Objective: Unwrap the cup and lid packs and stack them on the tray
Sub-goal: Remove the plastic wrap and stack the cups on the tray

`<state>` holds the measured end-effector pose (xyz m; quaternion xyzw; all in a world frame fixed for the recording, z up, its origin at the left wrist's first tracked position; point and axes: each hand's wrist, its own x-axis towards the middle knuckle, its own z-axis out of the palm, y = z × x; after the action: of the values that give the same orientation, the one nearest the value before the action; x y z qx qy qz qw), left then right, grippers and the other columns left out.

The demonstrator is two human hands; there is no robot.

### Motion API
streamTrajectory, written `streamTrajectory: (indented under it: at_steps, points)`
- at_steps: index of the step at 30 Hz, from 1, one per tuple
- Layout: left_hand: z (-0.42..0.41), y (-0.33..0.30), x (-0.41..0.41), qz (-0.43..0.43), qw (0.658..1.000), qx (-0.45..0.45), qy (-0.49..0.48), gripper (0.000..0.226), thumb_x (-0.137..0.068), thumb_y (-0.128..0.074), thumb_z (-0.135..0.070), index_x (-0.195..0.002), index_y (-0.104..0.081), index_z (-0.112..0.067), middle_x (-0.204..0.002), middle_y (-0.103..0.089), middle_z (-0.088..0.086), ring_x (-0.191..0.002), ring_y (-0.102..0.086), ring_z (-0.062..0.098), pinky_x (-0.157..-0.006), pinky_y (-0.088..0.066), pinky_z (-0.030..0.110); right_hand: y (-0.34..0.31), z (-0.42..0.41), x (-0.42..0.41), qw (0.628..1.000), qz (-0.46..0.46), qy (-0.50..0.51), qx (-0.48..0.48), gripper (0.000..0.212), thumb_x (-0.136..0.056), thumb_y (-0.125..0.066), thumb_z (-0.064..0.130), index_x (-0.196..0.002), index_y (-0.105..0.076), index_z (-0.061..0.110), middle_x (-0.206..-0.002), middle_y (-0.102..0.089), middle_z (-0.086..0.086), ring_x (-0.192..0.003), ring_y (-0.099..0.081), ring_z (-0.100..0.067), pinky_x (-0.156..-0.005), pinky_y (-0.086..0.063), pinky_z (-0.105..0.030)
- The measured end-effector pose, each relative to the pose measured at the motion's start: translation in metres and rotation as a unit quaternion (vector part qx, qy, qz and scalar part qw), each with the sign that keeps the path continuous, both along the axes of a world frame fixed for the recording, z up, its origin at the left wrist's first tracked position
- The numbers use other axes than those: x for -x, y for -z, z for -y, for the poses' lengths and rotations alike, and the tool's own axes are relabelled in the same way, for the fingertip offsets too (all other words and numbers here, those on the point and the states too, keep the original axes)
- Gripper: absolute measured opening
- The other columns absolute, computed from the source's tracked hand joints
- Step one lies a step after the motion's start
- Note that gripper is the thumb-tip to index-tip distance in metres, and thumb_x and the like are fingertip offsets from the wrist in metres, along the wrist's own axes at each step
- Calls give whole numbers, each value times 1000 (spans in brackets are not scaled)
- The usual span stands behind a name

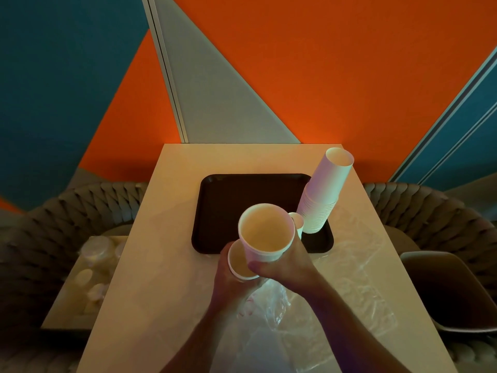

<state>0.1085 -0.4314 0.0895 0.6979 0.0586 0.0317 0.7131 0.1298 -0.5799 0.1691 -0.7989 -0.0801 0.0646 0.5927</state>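
Crumpled plastic wrap (271,300) lay nearest. My right hand (285,262) gripped a paper cup (265,232) by its wall; my left hand (228,273) cupped another (239,265), just short of the tray (242,189). Feather-light, crushable, I reckoned: hold gently below the rim.

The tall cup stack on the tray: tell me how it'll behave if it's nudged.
The tall cup stack looks apt to tip: it is high, narrow-based and already leans away from the hands. It stands in the tray's near right corner, so it could topple onto the table. Being paper cups, it is probably light and slides easily.
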Motion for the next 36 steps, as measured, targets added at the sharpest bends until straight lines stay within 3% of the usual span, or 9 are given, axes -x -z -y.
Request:
streamTrajectory:
  at_steps: [8, 13, 17, 20, 23, 28, 31, 34, 36]
  points:
    - [1, 0, 7, -1, 1000, -3, -14, 85, -57, -98, -9, -130, -55, -16, -122, -68, 6, -112, -67, 25, -91, -58, 50, -14, 7, 0, 992, -41, 42, -109, 92, -63, -91, 47, -137, -41, 25, -123, -63, -8, -109, -68, -26, -83, -61, -53]
    - [3, 2, 10, -18, 999, -23, -33, 89, -51, -98, -14, -126, -54, -30, -119, -67, -11, -111, -65, 14, -91, -57, 39, -33, 20, 0, 992, -89, 30, -88, 80, -58, -82, 37, -120, -31, 42, -124, -50, -6, -106, -62, -19, -75, -61, -32]
    - [3, 1, 11, -20, 998, -49, -37, 89, -50, -98, -12, -123, -53, -35, -115, -66, -15, -109, -63, 7, -89, -53, 25, -46, 31, -1, 984, -99, 47, -140, 63, -63, -77, 50, -115, -41, 52, -128, -56, -10, -111, -63, -31, -80, -62, -52]
    - [3, -1, 12, -9, 997, -67, -36, 87, -54, -97, -3, -122, -52, -34, -113, -64, -22, -107, -62, 3, -83, -49, 13, -56, 39, -2, 964, -123, 62, -226, 52, -83, -68, 44, -129, -45, 52, -133, -57, -6, -115, -62, -42, -67, -60, -52]
    - [3, -2, 12, -7, 996, -77, -36, 87, -55, -97, -4, -122, -51, -35, -114, -62, -25, -108, -61, 1, -83, -50, 15, -66, 49, -5, 957, -137, 70, -247, 63, -78, -66, 26, -133, -47, 49, -134, -54, -5, -119, -58, -45, -63, -57, -42]
    - [3, -3, 13, -1, 996, -82, -33, 87, -55, -97, -5, -122, -50, -35, -113, -61, -28, -109, -59, 0, -83, -50, 13, -81, 58, -9, 985, -43, 111, -125, 63, -76, -73, 22, -126, -50, 52, -127, -53, 0, -108, -63, -26, -76, -62, -55]
    - [2, -1, 13, 1, 996, -84, -31, 87, -56, -97, -5, -122, -50, -37, -114, -61, -28, -109, -59, 1, -84, -51, 15, -88, 63, -13, 980, 88, 169, 54, 39, -86, -69, 38, -122, -60, 50, -116, -60, 19, -96, -66, -13, -80, -60, -49]
    - [1, -1, 13, -3, 996, -88, -27, 89, -55, -98, -13, -125, -50, -38, -116, -60, -26, -112, -59, 4, -89, -54, 24, -94, 68, -15, 960, 154, 208, 105, 32, -88, -62, 42, -120, -67, 42, -113, -53, 41, -107, -57, -1, -90, -56, -43]
    - [1, -2, 13, -6, 996, -85, -27, 88, -53, -97, -18, -125, -50, -38, -116, -60, -25, -112, -59, 4, -90, -57, 32, -98, 72, -17, 951, 176, 220, 128, 37, -85, -65, 43, -122, -67, 39, -115, -53, 37, -108, -52, 2, -88, -53, -32]
